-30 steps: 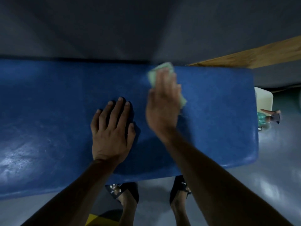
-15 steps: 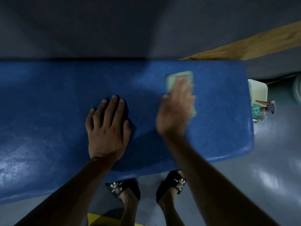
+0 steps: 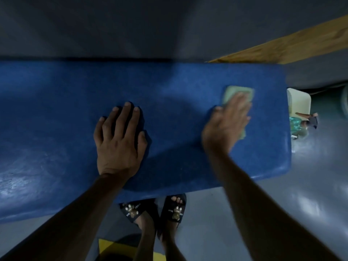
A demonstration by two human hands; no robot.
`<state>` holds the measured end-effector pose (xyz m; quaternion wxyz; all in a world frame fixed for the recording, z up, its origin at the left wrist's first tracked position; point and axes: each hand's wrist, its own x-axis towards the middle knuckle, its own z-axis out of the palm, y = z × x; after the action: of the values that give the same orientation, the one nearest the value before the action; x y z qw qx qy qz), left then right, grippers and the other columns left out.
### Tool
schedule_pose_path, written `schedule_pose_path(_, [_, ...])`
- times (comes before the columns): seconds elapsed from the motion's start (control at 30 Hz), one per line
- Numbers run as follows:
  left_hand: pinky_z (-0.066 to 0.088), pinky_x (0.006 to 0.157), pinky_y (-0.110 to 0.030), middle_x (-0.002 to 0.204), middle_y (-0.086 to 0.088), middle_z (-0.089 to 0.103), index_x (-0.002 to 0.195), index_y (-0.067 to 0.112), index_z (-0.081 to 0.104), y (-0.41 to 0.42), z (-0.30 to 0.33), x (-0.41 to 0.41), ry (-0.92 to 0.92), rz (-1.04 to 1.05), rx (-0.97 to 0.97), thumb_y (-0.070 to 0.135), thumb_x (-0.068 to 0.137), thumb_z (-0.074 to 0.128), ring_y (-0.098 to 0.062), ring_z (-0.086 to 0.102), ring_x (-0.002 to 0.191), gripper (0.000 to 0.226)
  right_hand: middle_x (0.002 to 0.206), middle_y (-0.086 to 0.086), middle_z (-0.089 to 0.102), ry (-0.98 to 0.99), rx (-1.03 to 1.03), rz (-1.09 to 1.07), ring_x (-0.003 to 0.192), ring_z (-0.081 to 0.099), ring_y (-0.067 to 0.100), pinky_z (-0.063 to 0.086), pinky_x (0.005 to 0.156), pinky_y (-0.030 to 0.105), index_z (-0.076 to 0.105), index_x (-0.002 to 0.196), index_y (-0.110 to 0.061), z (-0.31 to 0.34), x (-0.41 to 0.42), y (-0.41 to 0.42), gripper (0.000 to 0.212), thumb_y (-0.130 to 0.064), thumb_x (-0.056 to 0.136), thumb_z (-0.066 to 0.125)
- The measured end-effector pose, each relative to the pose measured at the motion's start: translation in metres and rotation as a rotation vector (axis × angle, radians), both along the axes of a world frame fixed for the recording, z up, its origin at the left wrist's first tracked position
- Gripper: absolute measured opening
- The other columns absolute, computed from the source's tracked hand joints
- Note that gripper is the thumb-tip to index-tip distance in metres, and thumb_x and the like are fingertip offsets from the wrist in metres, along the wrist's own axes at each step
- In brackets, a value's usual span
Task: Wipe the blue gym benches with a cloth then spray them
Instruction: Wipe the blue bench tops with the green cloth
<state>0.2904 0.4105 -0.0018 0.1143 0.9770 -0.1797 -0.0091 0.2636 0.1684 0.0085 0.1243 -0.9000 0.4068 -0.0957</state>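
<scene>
Dim grey floor surrounds the padded blue vinyl bench (image 3: 169,87). My right hand (image 3: 227,127), fingers flat, presses the pale green cloth (image 3: 236,92) at three o'clock; left hand (image 3: 120,142) splayed, bracing. Advise overlapping strokes reaching the end edge.

right hand (image 3: 227,127) presses cloth (image 3: 237,92) | left hand (image 3: 119,140) flat on bench (image 3: 56,110)

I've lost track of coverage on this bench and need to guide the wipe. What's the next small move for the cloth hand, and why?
Probably sweep the right hand and the green cloth on toward the bench's right end, then down to its near edge. The cloth lies flat under straight fingers, short of that end, with bare blue surface beyond and below it. The left hand rests flat mid-bench, bracing.
</scene>
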Motion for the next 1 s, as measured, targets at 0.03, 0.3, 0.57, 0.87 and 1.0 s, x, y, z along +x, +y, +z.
schedule_pose_path(0.03, [0.015, 0.121, -0.051, 0.162, -0.004, 0.032, 0.155, 0.019, 0.035, 0.000, 0.001, 0.000, -0.006, -0.002, -0.005, 0.041, 0.101, 0.037, -0.031, 0.029, 0.148, 0.059, 0.163, 0.016, 0.022, 0.002, -0.027, 0.125, 0.152, 0.018, 0.037, 0.020, 0.121, 0.054, 0.027, 0.155, -0.002, -0.001, -0.003, 0.030, 0.059, -0.032, 0.105, 0.024])
schedule_pose_path(0.3, [0.015, 0.121, -0.049, 0.162, -0.005, 0.034, 0.155, 0.018, 0.036, -0.001, 0.001, -0.001, -0.040, -0.009, 0.006, 0.042, 0.102, 0.033, -0.032, 0.030, 0.147, 0.058, 0.164, 0.012, 0.024, 0.162, 0.013, 0.672, 0.152, 0.020, 0.032, 0.018, 0.122, 0.053, 0.025, 0.157, -0.010, 0.008, -0.038, -0.035, 0.059, -0.024, 0.100, 0.029])
schedule_pose_path(0.57, [0.015, 0.121, -0.052, 0.163, -0.005, 0.031, 0.155, 0.017, 0.034, 0.000, 0.002, -0.001, -0.023, -0.012, -0.004, 0.043, 0.102, 0.032, -0.032, 0.027, 0.148, 0.059, 0.166, 0.013, 0.018, 0.098, 0.007, 0.206, 0.154, 0.012, 0.034, 0.015, 0.122, 0.054, 0.022, 0.157, -0.005, 0.005, -0.049, 0.019, 0.062, -0.036, 0.104, 0.020])
schedule_pose_path(0.87, [0.019, 0.119, -0.053, 0.163, -0.004, 0.029, 0.155, 0.018, 0.032, 0.002, 0.002, -0.002, -0.034, -0.018, 0.000, 0.042, 0.103, 0.033, -0.032, 0.026, 0.148, 0.057, 0.165, 0.010, 0.022, 0.279, -0.064, 0.675, 0.152, 0.018, 0.030, 0.019, 0.122, 0.051, 0.022, 0.158, -0.012, 0.006, -0.095, -0.052, 0.061, -0.024, 0.098, 0.023])
schedule_pose_path(1.0, [0.016, 0.120, -0.052, 0.163, -0.005, 0.030, 0.155, 0.017, 0.033, 0.002, 0.000, -0.002, -0.047, -0.022, -0.002, 0.042, 0.104, 0.033, -0.032, 0.026, 0.148, 0.057, 0.167, 0.009, 0.013, 0.191, 0.000, 0.183, 0.155, 0.008, 0.029, 0.011, 0.124, 0.051, 0.017, 0.159, -0.008, 0.008, -0.104, -0.054, 0.062, -0.030, 0.101, 0.022])
